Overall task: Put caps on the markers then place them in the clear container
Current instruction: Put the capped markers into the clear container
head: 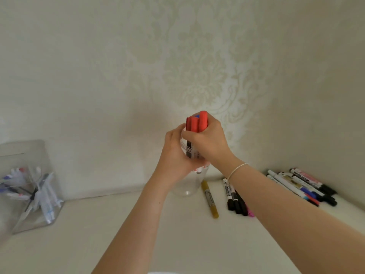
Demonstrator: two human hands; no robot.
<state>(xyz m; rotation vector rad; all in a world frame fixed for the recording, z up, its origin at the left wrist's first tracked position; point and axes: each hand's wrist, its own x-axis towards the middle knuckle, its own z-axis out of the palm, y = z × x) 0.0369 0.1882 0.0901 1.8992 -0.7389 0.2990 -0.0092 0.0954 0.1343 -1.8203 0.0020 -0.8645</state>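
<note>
A person's right hand [207, 141] clenches a bundle of red-capped markers [196, 125] upright over the clear container [189, 182], which stands near the back edge of the worktop [138, 234] with the left hand [175, 153] wrapped round its wall. The bundle could splay or catch the rim if let go unevenly, tipping the light container. The caps jut above the right fingers [189, 135], barrels running down past them. More markers [304, 184] lie toward the worktop's right edge.
</note>
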